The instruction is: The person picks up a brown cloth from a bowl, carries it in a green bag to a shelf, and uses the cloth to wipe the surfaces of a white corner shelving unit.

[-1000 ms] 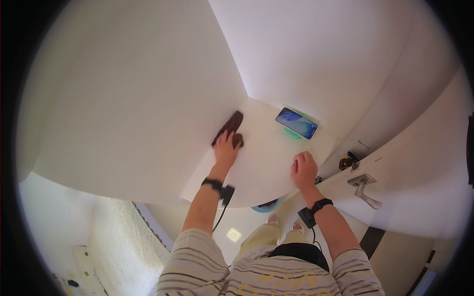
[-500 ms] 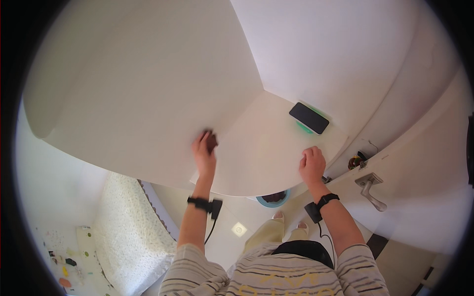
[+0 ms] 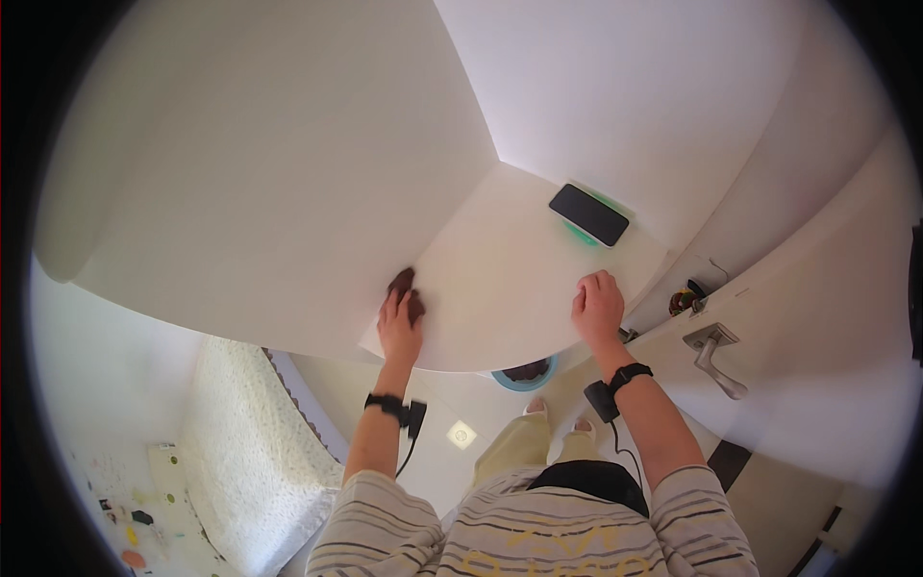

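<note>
A dark brown cloth (image 3: 404, 281) lies crumpled under the fingers of my left hand (image 3: 398, 332), which presses it against the white surface, close to the line where the tall panel (image 3: 279, 212) meets the flat shelf (image 3: 490, 269). Part of the cloth sticks out beyond my fingertips. My right hand (image 3: 600, 310) is curled into a loose fist by the shelf's right front edge, with no object showing in it. Beyond it, a dark-screened phone (image 3: 589, 214) rests on a green thing at the back right of the shelf.
Below the shelf's front edge stands a light blue basin (image 3: 525, 376) with something dark inside. A white door with a metal handle (image 3: 713, 363) is at the right. At the lower left is a piece of furniture under a pale patterned cover (image 3: 240, 452).
My left hand has come down the panel toward the shelf's near corner with the brown cloth, and more of the cloth now shows. My right hand stays curled near the edge.
</note>
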{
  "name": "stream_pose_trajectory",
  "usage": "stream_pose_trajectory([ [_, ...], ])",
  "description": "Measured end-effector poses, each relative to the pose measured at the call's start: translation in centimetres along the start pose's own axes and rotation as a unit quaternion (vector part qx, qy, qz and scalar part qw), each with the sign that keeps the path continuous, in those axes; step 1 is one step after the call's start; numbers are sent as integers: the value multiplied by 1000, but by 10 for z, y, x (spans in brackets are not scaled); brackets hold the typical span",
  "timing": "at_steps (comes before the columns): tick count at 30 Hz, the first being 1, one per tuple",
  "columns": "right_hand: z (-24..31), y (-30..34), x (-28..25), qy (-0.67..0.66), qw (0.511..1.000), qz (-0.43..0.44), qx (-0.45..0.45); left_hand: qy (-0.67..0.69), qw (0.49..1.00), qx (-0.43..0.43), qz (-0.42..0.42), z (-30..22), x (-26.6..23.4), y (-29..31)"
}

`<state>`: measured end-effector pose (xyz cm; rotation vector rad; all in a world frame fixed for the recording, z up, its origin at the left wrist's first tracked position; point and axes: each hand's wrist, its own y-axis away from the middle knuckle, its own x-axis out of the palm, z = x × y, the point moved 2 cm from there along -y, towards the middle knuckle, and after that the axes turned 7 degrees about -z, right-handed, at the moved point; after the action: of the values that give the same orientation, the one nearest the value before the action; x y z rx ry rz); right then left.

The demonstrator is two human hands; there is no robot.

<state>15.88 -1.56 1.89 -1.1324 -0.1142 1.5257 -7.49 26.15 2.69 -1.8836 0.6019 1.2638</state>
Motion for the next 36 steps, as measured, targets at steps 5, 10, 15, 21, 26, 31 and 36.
stream_pose_trajectory([
  [5, 2, 0, 2, -60, 998, 1, 6, 4, 998, -27, -48, -57, 3, 46],
  [10, -21, 1, -8, -187, 979, 43, 68, 206, 963, 169, -40, -230, 40, 26],
  [15, -30, -1, -42, -146, 986, 25, 74, 209, 952, 223, -34, -291, 59, 30],
  [21, -38, 2, -50, -54, 996, 59, -36, 189, 955, 220, -59, -193, 33, 60],
  [26, -40, 11, -21, 6, 998, 46, -36, 18, 999, 18, -32, -44, -8, 58],
  [31, -29, 9, -9, 47, 998, 34, -20, -63, 985, -139, -76, 31, -5, 51],
  [36, -26, -10, -18, 27, 997, 1, 67, 40, 999, 34, -14, -88, 27, 35],
])
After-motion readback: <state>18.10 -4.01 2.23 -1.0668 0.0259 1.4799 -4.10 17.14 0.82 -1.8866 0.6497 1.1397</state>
